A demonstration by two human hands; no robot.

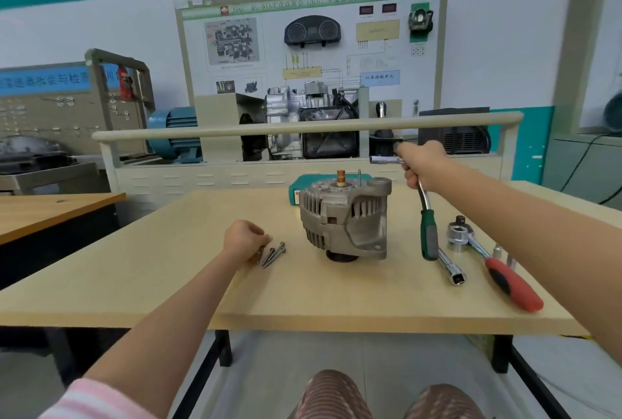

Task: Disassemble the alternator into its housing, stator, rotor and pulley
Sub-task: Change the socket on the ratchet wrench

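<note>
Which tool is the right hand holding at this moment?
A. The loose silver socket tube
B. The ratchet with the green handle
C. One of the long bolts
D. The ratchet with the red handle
B: the right hand grips the green-handled ratchet near its head, lifted beside the alternator, while the red-handled ratchet and the silver socket tube lie on the table.

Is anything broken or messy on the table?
Nothing looks broken. The alternator stands on its pulley end, some long bolts lie loose beside the left hand, and the right hand holds the green-handled wrench up off the table.
</note>
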